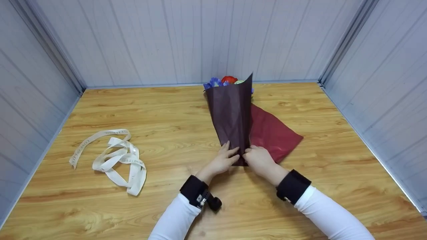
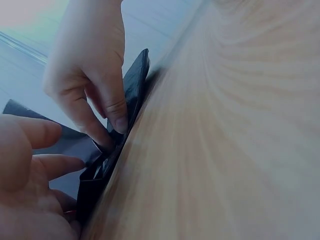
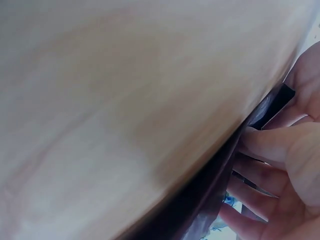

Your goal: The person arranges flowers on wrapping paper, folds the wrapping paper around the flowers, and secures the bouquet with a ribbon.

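Observation:
Dark wrapping paper point(image 1: 230, 111) wraps a bunch of artificial flowers; a blue flower point(image 1: 213, 82) and a red flower point(image 1: 229, 79) show over its top edge. On the right the sheet's red side point(image 1: 273, 135) spreads flat over the table. My left hand point(image 1: 222, 160) rests spread fingers on the wrap's lower left side. With thumb and forefinger, my right hand point(image 1: 262, 160) pinches the paper near its narrow bottom end, also seen in the left wrist view, where folded dark paper point(image 2: 134, 82) stands beside the fingertips. The stems are hidden inside.
A loosely tangled white printed ribbon point(image 1: 135, 166) lies on the wooden table point(image 1: 173, 133) to the left. Pale panel walls point(image 1: 143, 43) enclose the table at the back and both sides. Black camera straps point(image 1: 293, 186) circle both wrists.

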Demonstrator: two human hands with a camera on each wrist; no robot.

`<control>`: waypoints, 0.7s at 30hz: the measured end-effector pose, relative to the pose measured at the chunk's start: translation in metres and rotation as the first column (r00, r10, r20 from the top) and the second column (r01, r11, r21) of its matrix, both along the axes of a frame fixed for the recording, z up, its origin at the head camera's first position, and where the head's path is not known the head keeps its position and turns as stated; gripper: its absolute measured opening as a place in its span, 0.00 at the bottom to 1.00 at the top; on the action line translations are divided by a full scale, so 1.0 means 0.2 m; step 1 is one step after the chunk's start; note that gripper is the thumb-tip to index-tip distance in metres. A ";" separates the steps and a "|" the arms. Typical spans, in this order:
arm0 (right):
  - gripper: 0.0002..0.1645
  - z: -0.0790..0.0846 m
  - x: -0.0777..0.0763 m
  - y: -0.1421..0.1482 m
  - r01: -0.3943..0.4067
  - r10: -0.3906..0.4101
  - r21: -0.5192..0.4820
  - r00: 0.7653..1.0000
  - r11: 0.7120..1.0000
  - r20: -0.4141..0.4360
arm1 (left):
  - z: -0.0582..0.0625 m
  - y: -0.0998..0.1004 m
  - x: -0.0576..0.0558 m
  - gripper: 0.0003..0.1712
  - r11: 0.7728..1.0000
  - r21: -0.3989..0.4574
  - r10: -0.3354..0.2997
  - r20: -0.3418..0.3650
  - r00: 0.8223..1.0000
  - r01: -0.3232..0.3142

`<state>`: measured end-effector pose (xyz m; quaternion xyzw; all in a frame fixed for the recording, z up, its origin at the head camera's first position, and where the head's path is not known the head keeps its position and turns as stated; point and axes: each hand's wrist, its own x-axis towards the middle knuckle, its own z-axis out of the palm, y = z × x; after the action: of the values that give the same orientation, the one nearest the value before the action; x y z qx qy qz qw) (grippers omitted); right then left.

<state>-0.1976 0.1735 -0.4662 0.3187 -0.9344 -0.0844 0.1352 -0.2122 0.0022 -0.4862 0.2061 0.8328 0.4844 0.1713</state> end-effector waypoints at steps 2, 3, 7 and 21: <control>0.04 0.00 0.00 -0.01 -0.005 0.005 0.000 1.000 1.000 -0.027 | 0.00 0.00 0.00 0.27 1.000 -0.026 -0.007 -0.019 1.000 0.007; 0.04 0.00 0.00 -0.01 -0.009 0.009 -0.012 0.999 1.000 -0.042 | 0.00 0.00 0.00 0.27 0.999 -0.040 -0.013 -0.028 1.000 0.012; 0.06 0.01 0.00 -0.02 -0.036 0.027 -0.083 0.994 0.996 -0.108 | -0.01 0.00 0.00 0.26 0.994 -0.108 -0.032 -0.071 0.997 0.025; 0.28 0.01 -0.02 0.02 0.095 -0.058 -0.095 0.939 0.991 0.339 | 0.00 -0.01 0.01 0.25 0.965 -0.262 -0.079 -0.182 0.980 0.029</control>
<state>-0.2023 0.1773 -0.4650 0.2840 -0.9586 0.0174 -0.0118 -0.2098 0.0004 -0.4858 0.2501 0.8953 0.3452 0.1291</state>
